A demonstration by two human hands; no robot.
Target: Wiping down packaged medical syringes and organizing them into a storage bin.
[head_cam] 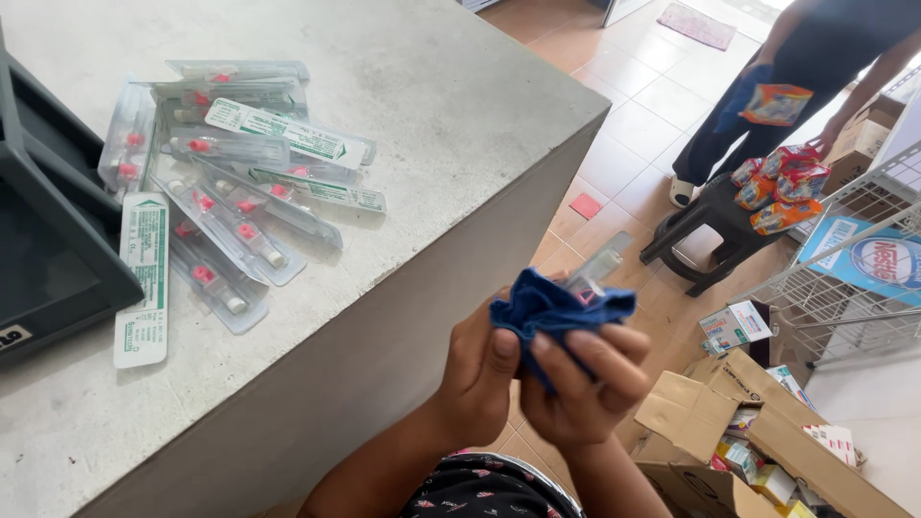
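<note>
A tiled floor (614, 153) fills the upper right of the frame, and a grey stone counter (451, 105) takes the upper left and the centre. On the counter, in the left part of the picture, lies a loose pile of sealed clear packets (230, 182), each with a thin medical device with a pink part inside; a dark tray (48, 240) stands at the far left edge.

In the lower centre, off the counter edge and above the floor, both hands meet. The left hand (480, 374) and the right hand (585, 384) are closed together on a crumpled blue cloth (552, 307). One clear packet (600, 267) sticks out of the cloth; its long axis goes up and to the right, away from the pile. The right hand's fingers curl over the cloth from the front, and the left thumb presses it from the side. Both wrists are bent up toward the camera. The pile is to the upper left of the hands, nearer to the left one, and well apart.

At the upper right another person (815, 58) stands beside a dark stool (710, 230) with colourful snack packs (782, 192). Open cardboard boxes (748, 432) lie at the lower right.
</note>
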